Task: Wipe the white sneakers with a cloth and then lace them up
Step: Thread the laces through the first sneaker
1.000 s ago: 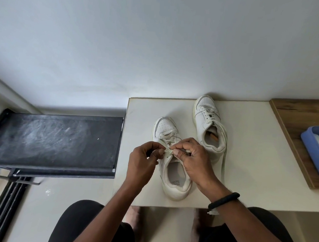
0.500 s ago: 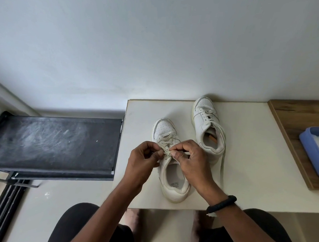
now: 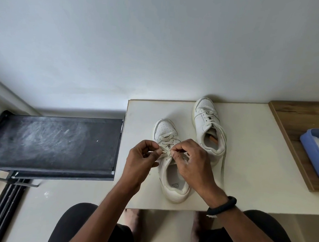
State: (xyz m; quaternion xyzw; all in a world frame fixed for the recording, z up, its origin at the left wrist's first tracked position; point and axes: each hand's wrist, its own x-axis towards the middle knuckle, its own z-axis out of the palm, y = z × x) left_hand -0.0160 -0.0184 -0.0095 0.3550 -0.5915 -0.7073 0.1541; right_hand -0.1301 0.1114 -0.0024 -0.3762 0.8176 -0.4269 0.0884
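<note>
Two white sneakers on cream table (image 3: 245, 162), toes toward wall. Near sneaker (image 3: 168, 158) at table's middle, directly under both hands. Left hand (image 3: 141, 162) pinches lace (image 3: 164, 152) between thumb and forefinger over sneaker's upper eyelets. Right hand (image 3: 191, 161) pinches same lace just beside, fingertips almost touching left's; black band (image 3: 222, 206) on wrist. Far sneaker (image 3: 209, 129) to right and farther back, laced, loose lace end trailing down its right side. Blue tray (image 3: 314, 153) on wooden surface (image 3: 292, 116) at right edge. Black rack shelf (image 3: 52, 143) at left.
</note>
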